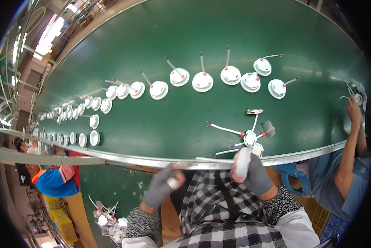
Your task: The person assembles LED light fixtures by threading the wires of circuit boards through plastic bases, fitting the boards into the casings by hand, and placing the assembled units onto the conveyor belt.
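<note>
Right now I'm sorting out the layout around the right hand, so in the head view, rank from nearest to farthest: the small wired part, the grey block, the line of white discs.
From the right hand:
1. Small wired part, just above it.
2. Grey block, slightly farther right.
3. Line of white discs, far across the green belt.

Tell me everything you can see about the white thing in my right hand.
The white cylindrical piece looks like smooth plastic, rounded at its top end. It stands nearly upright, gripped by the gloved right hand at the near edge of the green belt, just below a small white board with wires. Motion blur hides finer detail.
</note>
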The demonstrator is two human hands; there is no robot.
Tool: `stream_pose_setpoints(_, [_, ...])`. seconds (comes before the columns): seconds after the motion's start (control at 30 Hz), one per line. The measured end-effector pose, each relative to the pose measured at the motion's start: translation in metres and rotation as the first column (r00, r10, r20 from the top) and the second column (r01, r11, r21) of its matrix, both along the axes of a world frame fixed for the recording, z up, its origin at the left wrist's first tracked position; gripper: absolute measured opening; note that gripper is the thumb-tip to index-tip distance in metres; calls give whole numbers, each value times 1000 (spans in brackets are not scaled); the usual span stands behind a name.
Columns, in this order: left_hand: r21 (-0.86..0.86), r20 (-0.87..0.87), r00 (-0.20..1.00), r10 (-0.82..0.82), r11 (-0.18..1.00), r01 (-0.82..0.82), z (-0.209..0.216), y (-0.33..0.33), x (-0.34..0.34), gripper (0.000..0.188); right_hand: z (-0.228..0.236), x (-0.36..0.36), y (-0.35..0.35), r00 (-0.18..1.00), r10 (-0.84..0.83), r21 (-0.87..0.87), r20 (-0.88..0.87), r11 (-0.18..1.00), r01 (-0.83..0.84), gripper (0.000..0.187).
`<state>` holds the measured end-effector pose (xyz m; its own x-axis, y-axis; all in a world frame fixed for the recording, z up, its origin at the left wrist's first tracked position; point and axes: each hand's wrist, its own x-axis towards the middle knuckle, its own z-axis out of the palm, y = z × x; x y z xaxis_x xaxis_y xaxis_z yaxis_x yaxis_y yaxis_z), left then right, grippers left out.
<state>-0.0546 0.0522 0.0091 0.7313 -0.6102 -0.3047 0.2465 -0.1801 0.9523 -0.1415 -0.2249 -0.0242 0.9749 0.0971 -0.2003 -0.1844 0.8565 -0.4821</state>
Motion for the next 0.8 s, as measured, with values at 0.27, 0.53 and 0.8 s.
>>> stream_pose_setpoints(0.27, [-200, -211, 977, 4, 979, -48, 16, -99, 3, 54, 30, 4, 1, 995, 100, -485, -21, 869, -98, 39])
stream_pose_setpoints(0.53, [354, 817, 567, -103, 866, -353, 15, -113, 190, 29, 43, 41, -99, 873, -347, -905, 342, -373, 207, 55])
stream_pose_setpoints(0.8, [185, 973, 226, -47, 744, -642, 14, -136, 147, 45, 5, 80, -106, 959, 7, -855, 282, -451, 255, 31])
